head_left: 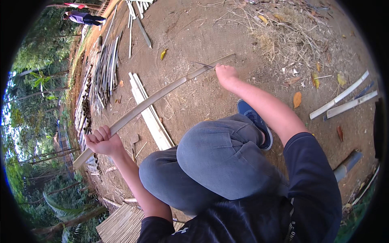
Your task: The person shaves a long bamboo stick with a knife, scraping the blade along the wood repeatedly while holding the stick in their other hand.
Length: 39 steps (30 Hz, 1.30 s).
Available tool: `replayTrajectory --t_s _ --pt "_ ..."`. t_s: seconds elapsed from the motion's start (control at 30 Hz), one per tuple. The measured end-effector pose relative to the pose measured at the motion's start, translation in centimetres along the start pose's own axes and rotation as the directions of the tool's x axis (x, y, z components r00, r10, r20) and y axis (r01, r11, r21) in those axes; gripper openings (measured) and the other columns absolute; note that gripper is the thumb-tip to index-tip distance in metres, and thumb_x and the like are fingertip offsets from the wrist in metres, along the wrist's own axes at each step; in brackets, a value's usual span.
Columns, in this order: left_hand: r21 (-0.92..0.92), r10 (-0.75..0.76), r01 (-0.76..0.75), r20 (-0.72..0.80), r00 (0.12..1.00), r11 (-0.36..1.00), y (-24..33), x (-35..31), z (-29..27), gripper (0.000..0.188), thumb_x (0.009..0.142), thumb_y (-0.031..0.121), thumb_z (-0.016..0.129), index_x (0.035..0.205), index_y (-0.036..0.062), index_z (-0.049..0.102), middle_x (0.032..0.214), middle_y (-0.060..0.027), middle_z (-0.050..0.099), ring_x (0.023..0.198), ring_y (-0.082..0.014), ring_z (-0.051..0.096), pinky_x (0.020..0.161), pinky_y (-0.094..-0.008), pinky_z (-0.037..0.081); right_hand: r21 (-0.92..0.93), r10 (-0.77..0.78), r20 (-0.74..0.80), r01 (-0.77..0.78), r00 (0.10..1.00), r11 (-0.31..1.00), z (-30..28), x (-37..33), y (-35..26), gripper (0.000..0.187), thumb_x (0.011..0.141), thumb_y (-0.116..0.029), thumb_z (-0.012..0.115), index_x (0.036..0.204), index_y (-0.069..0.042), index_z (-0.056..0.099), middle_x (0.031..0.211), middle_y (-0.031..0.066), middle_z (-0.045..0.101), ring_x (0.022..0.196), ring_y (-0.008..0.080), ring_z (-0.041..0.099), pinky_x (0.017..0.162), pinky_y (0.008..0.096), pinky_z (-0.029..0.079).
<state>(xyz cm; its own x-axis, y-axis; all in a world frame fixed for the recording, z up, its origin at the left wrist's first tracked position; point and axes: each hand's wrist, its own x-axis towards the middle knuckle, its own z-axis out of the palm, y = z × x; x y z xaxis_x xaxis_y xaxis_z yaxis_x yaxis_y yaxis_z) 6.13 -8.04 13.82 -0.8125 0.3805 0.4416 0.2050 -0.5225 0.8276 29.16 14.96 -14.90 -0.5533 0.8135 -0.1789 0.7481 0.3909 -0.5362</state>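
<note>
A long split bamboo strip (156, 97) slants across in front of my knees, its near end low at the left and its thin end farther off to the right. My left hand (104, 141) is closed round it close to the near end. Near the other end my right hand (226, 76) is a fist round the handle of a knife (202, 64). The thin blade points left and crosses the strip, seemingly touching it. The knife's handle is hidden inside my fingers.
Pale bamboo slats (150, 115) lie on the dirt beneath the strip. Poles (106, 77) are piled at the left, with a slatted mat (121, 224) at lower left. Cut bamboo pieces (344, 97) lie right, dry straw (289, 36) far right. Another person (83, 17) stands far left.
</note>
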Motion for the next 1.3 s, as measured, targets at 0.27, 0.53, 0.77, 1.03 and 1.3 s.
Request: replayTrajectory --t_s 0.27,0.53,0.77,1.03,1.3 --pt "-0.020 -0.011 0.011 -0.006 1.000 1.000 0.1 0.2 0.5 0.047 0.101 0.027 0.036 0.059 0.0195 0.017 0.048 0.0045 0.013 0.044 -0.0111 0.009 0.045 -0.0282 0.016 -0.076 0.092 0.087 -0.086 0.992 0.993 0.6 2.5 4.9 0.027 0.092 -0.001 0.047 0.116 0.004 0.059 0.105 0.0199 0.070 0.100 0.0314 0.069 0.077 0.0418 0.059" --pt "-0.050 -0.036 0.035 -0.009 0.999 0.998 0.0 0.4 0.1 0.047 0.102 0.028 0.036 0.060 0.0190 0.018 0.049 0.0040 0.014 0.045 -0.0107 0.009 0.045 -0.0282 0.015 -0.068 0.389 0.112 -0.383 0.914 0.921 3.6 3.5 12.7 0.022 0.096 -0.007 0.044 0.112 -0.003 0.058 0.109 0.0229 0.068 0.106 0.0359 0.066 0.087 0.0462 0.055" --pt "-0.107 -0.028 0.039 0.100 0.995 0.994 1.4 0.0 -0.1 0.045 0.106 0.029 0.032 0.064 0.0169 0.022 0.053 0.0041 0.018 0.048 -0.0097 0.015 0.048 -0.0276 0.020 0.150 0.446 0.173 -0.471 0.878 0.869 3.8 -3.2 8.9 0.051 0.089 -0.022 0.059 0.134 -0.002 0.046 0.122 0.0242 0.062 0.116 0.0367 0.060 0.097 0.0484 0.048" --pt "0.059 0.112 -0.136 0.304 0.946 0.989 0.3 -1.3 4.7 0.022 0.103 0.020 0.043 0.084 0.0112 0.041 0.069 -0.0009 0.044 0.067 -0.0149 0.051 0.070 -0.0322 0.046 0.706 0.372 0.428 -0.562 0.823 0.431 -4.8 -2.8 9.1 0.013 0.089 -0.009 0.052 0.079 -0.004 0.047 0.063 0.0050 0.051 0.045 0.0128 0.046 0.036 0.0270 0.034" --pt "0.085 -0.184 0.164 0.539 0.822 0.983 -2.8 -3.4 6.1 0.048 0.103 0.038 0.042 0.063 0.0116 0.039 0.055 -0.0022 0.042 0.055 -0.0163 0.052 0.072 -0.0350 0.048 0.664 0.346 0.017 -0.270 0.938 0.698 -26.6 0.8 0.9 0.017 0.090 -0.015 0.058 0.082 -0.001 0.053 0.064 0.0081 0.056 0.046 0.0160 0.056 0.037 0.0297 0.047"
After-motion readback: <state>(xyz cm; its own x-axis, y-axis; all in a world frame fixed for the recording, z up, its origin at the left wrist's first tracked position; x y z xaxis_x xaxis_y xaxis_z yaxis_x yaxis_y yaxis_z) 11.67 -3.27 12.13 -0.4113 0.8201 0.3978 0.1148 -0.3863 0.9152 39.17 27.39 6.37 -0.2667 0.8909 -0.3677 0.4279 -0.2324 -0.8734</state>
